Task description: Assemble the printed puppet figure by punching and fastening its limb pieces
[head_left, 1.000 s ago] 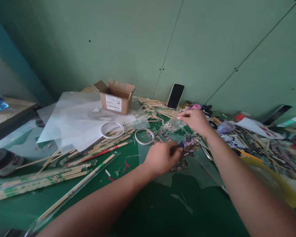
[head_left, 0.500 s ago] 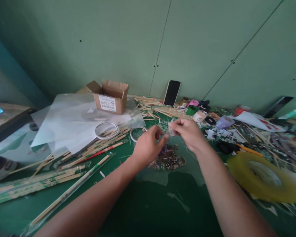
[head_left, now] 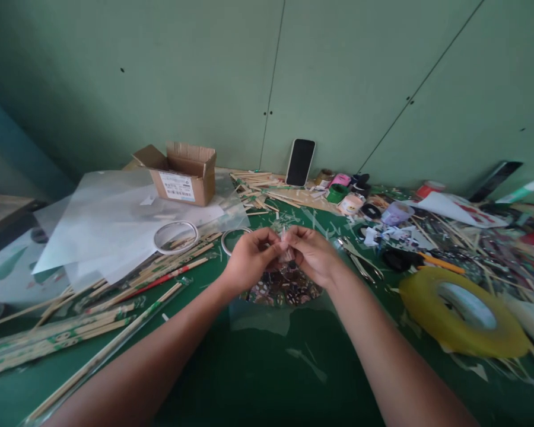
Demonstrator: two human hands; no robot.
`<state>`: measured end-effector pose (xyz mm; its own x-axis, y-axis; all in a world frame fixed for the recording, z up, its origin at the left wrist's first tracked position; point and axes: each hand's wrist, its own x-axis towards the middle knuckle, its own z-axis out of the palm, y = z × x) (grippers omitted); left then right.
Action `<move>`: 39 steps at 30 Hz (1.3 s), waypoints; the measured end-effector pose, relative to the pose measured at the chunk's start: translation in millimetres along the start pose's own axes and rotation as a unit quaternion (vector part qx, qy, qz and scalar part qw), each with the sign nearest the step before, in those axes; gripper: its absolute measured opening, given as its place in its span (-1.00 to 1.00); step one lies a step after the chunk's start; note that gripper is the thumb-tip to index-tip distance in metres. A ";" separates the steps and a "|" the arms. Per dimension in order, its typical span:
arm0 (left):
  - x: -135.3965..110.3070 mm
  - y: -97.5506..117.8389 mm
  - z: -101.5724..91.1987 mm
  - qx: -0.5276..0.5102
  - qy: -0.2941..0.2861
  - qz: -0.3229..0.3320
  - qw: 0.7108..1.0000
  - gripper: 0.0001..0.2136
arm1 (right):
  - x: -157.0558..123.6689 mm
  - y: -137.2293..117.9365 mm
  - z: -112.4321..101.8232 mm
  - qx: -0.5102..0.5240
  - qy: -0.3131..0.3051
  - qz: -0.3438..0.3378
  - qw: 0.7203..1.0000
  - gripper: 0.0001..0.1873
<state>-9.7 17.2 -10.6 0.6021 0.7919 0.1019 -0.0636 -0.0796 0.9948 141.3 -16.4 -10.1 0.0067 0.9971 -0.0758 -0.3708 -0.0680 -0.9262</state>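
Observation:
My left hand [head_left: 252,261] and my right hand [head_left: 314,255] meet above the green table, fingertips pinched together. Between them is a small, crumpled piece of clear plastic film [head_left: 286,252], with its pale tip pointing up. Fingers cover much of it, so its full shape is hidden. Under the hands lies a dark, shiny patterned piece [head_left: 289,290] with a rounded near edge, on a transparent sheet [head_left: 260,320]. Right of my right hand lie metal pliers [head_left: 359,261].
A wide yellow tape roll [head_left: 418,308] lies at the right, near scattered sticks and scraps. Two metal rings, including one [head_left: 157,244] on the left, lie near wrapped chopsticks [head_left: 107,353]. Behind stand an opened cardboard box [head_left: 209,187], a phone [head_left: 301,162] and small jars [head_left: 351,203].
My hands have drawn close together around the clear plastic, and the right hand has moved left. Pliers that the right arm covered now show. The whole view has shifted slightly.

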 end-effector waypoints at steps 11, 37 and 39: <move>3.7 3.8 -2.0 -0.110 0.059 -0.087 0.988 -0.73 | -0.8 -0.9 -2.3 0.000 0.058 0.002 0.998 -0.61; 7.6 -4.2 -0.7 0.023 0.089 -0.068 0.993 -0.78 | -5.5 -3.3 -2.2 -0.190 0.043 -0.050 0.979 -0.85; 7.5 -4.0 0.0 0.021 0.094 -0.068 0.993 -0.78 | -5.4 -3.2 -3.3 -0.190 0.040 -0.050 0.980 -0.84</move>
<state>-5.0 23.5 -13.8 0.4434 0.8958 -0.0315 0.0431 0.0138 0.9990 145.5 -21.7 -8.0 0.1041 0.9945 0.0075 0.0072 0.0068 -1.0000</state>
